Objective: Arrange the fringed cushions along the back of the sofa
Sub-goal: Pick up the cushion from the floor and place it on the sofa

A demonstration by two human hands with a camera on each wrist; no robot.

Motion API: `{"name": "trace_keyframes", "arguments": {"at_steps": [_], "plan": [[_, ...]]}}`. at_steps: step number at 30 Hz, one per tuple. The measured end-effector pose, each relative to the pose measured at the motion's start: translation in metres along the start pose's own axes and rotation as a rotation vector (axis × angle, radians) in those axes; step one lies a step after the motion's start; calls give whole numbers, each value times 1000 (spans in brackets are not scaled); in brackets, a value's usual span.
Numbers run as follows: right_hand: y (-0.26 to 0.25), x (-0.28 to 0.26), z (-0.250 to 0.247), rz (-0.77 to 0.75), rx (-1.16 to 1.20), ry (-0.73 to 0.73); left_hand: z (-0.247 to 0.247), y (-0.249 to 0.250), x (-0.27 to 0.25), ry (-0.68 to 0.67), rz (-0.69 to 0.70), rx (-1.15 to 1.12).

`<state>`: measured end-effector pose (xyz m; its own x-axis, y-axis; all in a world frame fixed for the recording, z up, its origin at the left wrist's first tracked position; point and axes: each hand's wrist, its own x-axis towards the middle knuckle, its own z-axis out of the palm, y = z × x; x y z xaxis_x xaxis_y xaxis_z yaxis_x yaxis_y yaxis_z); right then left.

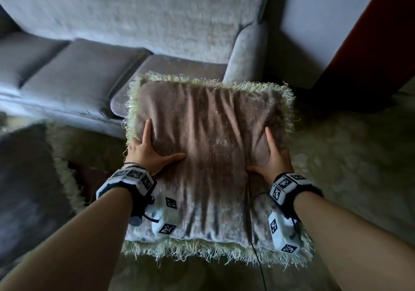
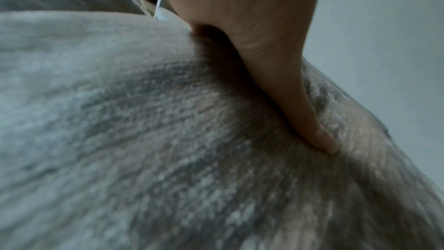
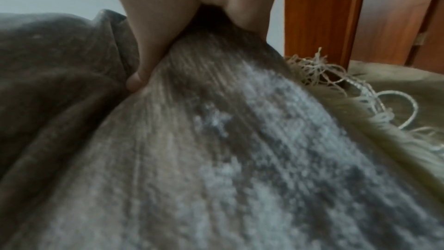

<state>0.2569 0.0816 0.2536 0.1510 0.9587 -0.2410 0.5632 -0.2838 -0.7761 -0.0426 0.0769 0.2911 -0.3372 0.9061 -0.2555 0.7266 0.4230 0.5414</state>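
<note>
A square brown-grey cushion (image 1: 208, 147) with a pale shaggy fringe is held flat between both hands, in front of the right end of the grey sofa (image 1: 85, 77). My left hand (image 1: 148, 153) grips its left side, thumb pressed into the top fabric (image 2: 144, 140). My right hand (image 1: 271, 158) grips the right side, its thumb dug into a fold of the cover (image 3: 216, 159). The cushion's far edge overlaps the sofa's right seat. The fingers under the cushion are hidden.
The sofa's backrest (image 1: 134, 10) and seats are bare, with the right armrest (image 1: 244, 52) just beyond the cushion. A second dark cushion with pale fringe (image 1: 65, 178) lies on the floor at the left. A wooden door frame (image 1: 359, 32) stands at the right, over pale carpet (image 1: 348, 156).
</note>
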Motion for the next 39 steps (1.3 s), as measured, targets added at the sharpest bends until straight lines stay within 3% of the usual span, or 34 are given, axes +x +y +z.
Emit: {"name": "trace_keyframes", "arguments": {"at_steps": [4, 10, 16, 21, 28, 39], "plan": [[-92, 14, -37, -160, 42, -25, -83, 37, 4, 110, 21, -53], [-208, 51, -50, -370, 19, -22, -182, 57, 41, 227, 38, -107], [-305, 111, -39, -488, 81, -28, -243, 75, 135, 272, 80, -180], [-350, 184, -11, -413, 82, 50, -276, 95, 228, 210, 117, -158], [-385, 306, 10, -315, 60, 151, -291, 142, 370, 166, 191, -75], [-392, 540, 38, -283, 72, 286, -233, 221, 608, 84, 251, -103]]}}
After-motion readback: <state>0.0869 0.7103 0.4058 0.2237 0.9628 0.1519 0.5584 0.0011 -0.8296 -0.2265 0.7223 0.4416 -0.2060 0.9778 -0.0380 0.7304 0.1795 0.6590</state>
